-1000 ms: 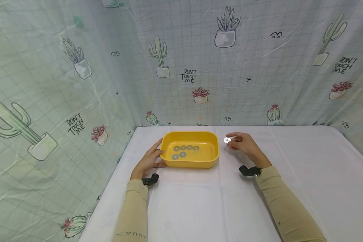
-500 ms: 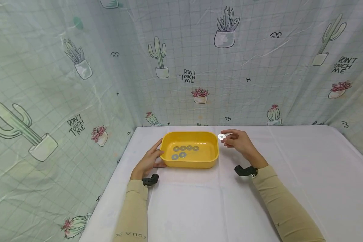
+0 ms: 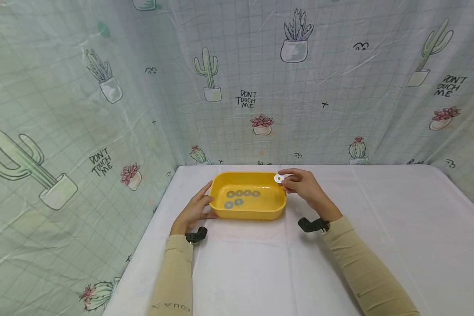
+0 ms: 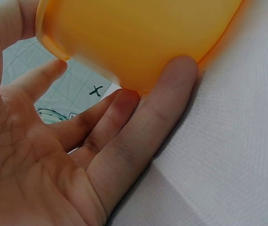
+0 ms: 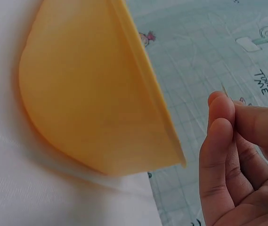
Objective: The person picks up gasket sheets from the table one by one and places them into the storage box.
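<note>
Nearest, at the bottom of the head view, two beige sleeves (image 3: 174, 281) reach up the frame over the white-covered desk (image 3: 260, 272), each with a small black camera mount at the wrist. Just above them, left of centre, the left hand (image 3: 193, 210) lies with straight, relaxed fingers against the left end of the yellow tray (image 3: 246, 213); the left wrist view shows those fingers (image 4: 138, 136) touching the tray's outer wall down at the desk, curled round nothing. Inside the tray, six grey washers (image 3: 241, 197) lie flat on its floor, four in a row and two closer to the person.

At the tray's upper right corner, the right hand (image 3: 302, 186) pinches a single washer (image 3: 278, 178) between thumb and fingertips and holds it over the rim, clear of the floor below. From the right wrist view the pinched fingertips (image 5: 221, 117) sit at the right of the frame, just beside the tray's edge.

Farthest back, across the top of the frame, hangs a pale checked curtain (image 3: 324, 87) printed with cacti and the words "DON'T TOUCH ME".
</note>
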Demonstrator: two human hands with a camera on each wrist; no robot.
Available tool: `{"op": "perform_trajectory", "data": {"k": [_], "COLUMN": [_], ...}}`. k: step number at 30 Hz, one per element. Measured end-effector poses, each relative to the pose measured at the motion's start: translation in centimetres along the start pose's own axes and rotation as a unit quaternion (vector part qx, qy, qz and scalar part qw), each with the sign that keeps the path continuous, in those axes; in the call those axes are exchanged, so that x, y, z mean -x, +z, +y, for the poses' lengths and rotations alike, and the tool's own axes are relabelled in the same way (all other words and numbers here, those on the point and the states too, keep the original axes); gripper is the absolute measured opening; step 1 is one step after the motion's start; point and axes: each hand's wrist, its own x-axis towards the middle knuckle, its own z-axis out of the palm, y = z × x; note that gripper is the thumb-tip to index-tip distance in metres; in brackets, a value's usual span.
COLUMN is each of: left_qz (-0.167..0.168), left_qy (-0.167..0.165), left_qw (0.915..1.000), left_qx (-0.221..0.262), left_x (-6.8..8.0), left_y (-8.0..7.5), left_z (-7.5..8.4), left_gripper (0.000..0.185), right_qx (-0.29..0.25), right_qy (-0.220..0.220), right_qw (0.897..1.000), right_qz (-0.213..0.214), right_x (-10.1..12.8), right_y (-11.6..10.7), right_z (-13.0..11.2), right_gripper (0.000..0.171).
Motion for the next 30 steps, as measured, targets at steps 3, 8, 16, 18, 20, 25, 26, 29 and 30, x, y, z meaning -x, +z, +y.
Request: {"op": "perform_trajectory", "data": {"k": [3, 8, 16, 18, 20, 25, 26, 29, 30], "left_qz": [-0.001, -0.006, -0.007, -0.006, -0.006, -0.007, -0.006, -0.006, -0.006], "left_qy": [0.001, 0.003, 0.002, 0.001, 0.001, 0.001, 0.001, 0.001, 0.002], "left_qw": [1.0000, 1.0000, 1.0000, 1.0000, 1.0000, 1.0000, 1.0000, 1.0000, 1.0000], "left_qx": [-0.001, -0.002, -0.004, -0.003, -0.003, -0.004, -0.004, -0.005, -0.006], "left_x": [-0.1, -0.4, -0.5, -0.5, -0.4, -0.4, -0.4, -0.5, -0.5], "left_y": [0.0, -0.1, -0.2, -0.2, -0.2, -0.1, -0.1, -0.1, -0.1], "left_z": [0.0, -0.3, -0.3, -0.3, -0.2, -0.1, -0.1, -0.2, -0.2], "left_gripper": [0.060, 0.060, 0.061, 0.061, 0.060, 0.060, 0.060, 0.060, 0.061], "right_qx": [-0.004, 0.002, 0.010, 0.009, 0.010, 0.004, 0.004, 0.005, 0.004], "right_qy": [0.001, -0.005, -0.024, -0.025, -0.026, -0.026, -0.026, -0.028, -0.028], "right_qw": [1.000, 1.000, 0.998, 0.997, 0.996, 0.994, 0.994, 0.992, 0.992], "right_qz": [-0.006, -0.023, -0.059, -0.069, -0.080, -0.107, -0.111, -0.121, -0.125], "right_x": [-0.2, -0.6, -1.6, -2.0, -2.4, -3.2, -3.3, -3.8, -4.0], "right_y": [0.4, 1.1, 2.1, 2.5, 2.8, 3.8, 4.0, 4.6, 4.8], "right_z": [-0.4, -1.2, -2.0, -2.0, -1.9, -1.8, -1.8, -1.7, -1.7], "right_gripper": [0.037, 0.035, 0.036, 0.036, 0.036, 0.034, 0.034, 0.035, 0.035]}}
